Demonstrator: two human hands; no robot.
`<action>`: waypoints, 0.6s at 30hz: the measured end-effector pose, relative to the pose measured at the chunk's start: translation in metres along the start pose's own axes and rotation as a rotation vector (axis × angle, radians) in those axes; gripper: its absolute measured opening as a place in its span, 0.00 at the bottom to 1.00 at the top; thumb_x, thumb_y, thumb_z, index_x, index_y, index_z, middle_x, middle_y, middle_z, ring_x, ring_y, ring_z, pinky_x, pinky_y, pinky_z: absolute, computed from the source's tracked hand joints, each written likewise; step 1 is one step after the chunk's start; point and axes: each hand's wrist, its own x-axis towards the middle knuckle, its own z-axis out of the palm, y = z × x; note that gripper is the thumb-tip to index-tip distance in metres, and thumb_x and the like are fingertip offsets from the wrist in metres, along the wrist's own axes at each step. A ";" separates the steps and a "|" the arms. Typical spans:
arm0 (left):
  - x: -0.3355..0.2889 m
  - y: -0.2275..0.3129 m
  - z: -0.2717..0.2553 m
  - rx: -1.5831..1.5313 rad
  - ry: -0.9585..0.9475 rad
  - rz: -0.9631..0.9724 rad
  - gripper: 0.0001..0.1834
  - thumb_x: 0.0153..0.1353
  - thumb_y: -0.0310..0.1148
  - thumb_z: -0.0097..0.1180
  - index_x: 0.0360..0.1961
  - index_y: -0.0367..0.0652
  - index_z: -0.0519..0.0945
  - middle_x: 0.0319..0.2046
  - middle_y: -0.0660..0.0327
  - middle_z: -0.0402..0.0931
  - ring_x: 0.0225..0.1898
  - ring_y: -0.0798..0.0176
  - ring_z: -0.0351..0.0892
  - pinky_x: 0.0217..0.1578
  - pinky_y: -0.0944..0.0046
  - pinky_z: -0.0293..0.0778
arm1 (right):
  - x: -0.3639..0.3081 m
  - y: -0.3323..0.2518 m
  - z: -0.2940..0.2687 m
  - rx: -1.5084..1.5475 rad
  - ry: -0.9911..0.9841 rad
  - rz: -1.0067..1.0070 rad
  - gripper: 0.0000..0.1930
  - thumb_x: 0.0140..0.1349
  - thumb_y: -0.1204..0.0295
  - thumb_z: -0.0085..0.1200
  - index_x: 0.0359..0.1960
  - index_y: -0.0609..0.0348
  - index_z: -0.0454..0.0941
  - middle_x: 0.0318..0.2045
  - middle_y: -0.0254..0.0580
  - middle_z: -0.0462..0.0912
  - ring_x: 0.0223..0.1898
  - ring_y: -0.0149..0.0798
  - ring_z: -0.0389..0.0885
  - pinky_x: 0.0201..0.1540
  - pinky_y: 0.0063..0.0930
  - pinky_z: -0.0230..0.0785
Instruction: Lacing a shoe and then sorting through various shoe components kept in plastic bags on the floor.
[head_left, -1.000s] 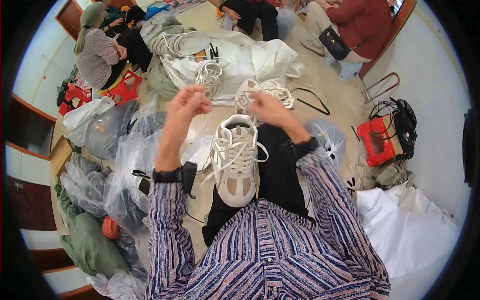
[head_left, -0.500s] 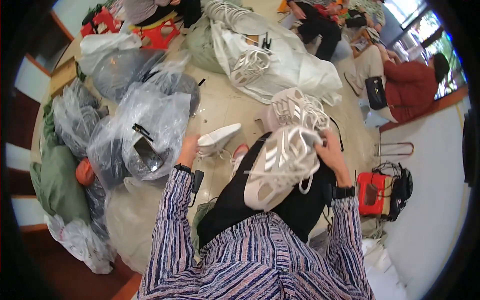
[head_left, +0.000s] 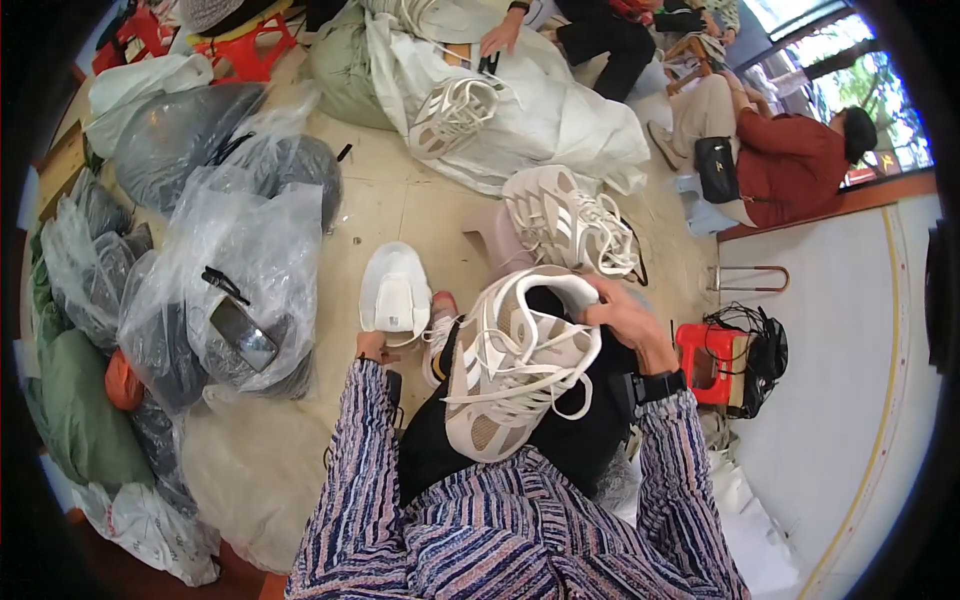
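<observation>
A beige sneaker (head_left: 510,365) with white stripes and loose white laces rests on my lap, toe toward me. My right hand (head_left: 630,318) is closed on its heel collar. Out over the floor on the left, my left hand (head_left: 372,347) grips the near end of a white shoe-shaped piece (head_left: 393,290), perhaps a shoe liner, with a small mark inside; its exact kind is unclear. Just beyond my knees sits a second beige sneaker (head_left: 560,220), its laces hanging to the right. Another beige sneaker (head_left: 450,117) lies farther off on a white sack (head_left: 560,135).
Clear plastic bags (head_left: 255,230) with dark contents fill the left, a phone (head_left: 243,333) on top. A co-worker's hand (head_left: 500,38) touches the sack. At right are a red stool (head_left: 700,360) and a seated person in a red top (head_left: 795,165).
The white piece has turned from side-on to upright, its inside facing me. The sneaker on my lap has tilted to show its laces and opening. A co-worker's hand has appeared at the sack.
</observation>
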 end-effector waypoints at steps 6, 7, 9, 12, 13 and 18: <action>-0.015 0.047 -0.031 0.100 0.134 0.132 0.11 0.48 0.26 0.44 0.34 0.36 0.72 0.19 0.58 0.68 0.09 0.61 0.64 0.06 0.68 0.57 | 0.024 -0.029 -0.027 0.484 -0.122 -0.159 0.30 0.38 0.78 0.55 0.49 0.66 0.67 0.40 0.44 0.75 0.40 0.35 0.75 0.47 0.26 0.68; -0.031 0.066 -0.025 0.163 0.057 0.161 0.11 0.47 0.28 0.44 0.33 0.38 0.71 0.20 0.58 0.66 0.12 0.62 0.62 0.10 0.67 0.58 | 0.022 -0.050 -0.041 0.455 0.006 -0.289 0.31 0.38 0.79 0.57 0.50 0.66 0.65 0.41 0.43 0.74 0.40 0.35 0.75 0.47 0.26 0.68; -0.077 0.085 -0.017 0.224 -0.012 0.205 0.11 0.47 0.30 0.44 0.32 0.39 0.70 0.22 0.59 0.64 0.15 0.63 0.61 0.13 0.67 0.59 | 0.000 -0.094 -0.043 0.343 0.223 -0.541 0.32 0.38 0.78 0.59 0.51 0.64 0.65 0.42 0.41 0.73 0.43 0.35 0.73 0.48 0.28 0.66; -0.143 0.117 -0.017 0.229 -0.085 0.190 0.23 0.46 0.38 0.46 0.46 0.43 0.65 0.39 0.56 0.64 0.39 0.58 0.65 0.33 0.51 0.69 | -0.009 -0.128 -0.007 -0.051 0.472 -0.960 0.31 0.39 0.77 0.59 0.51 0.62 0.66 0.42 0.41 0.72 0.44 0.38 0.71 0.50 0.31 0.64; -0.158 0.121 -0.021 0.228 -0.075 0.226 0.23 0.46 0.38 0.46 0.46 0.43 0.65 0.39 0.56 0.64 0.39 0.58 0.65 0.33 0.51 0.69 | -0.011 -0.135 0.009 -0.378 0.669 -1.192 0.32 0.39 0.77 0.60 0.51 0.61 0.66 0.42 0.43 0.72 0.42 0.41 0.71 0.49 0.32 0.64; -0.251 0.125 0.015 0.274 -0.249 0.469 0.29 0.48 0.32 0.47 0.54 0.41 0.61 0.45 0.56 0.67 0.42 0.55 0.72 0.32 0.50 0.78 | 0.016 -0.073 0.113 -0.975 0.601 -1.442 0.22 0.51 0.73 0.47 0.50 0.46 0.72 0.35 0.43 0.74 0.34 0.40 0.73 0.36 0.35 0.64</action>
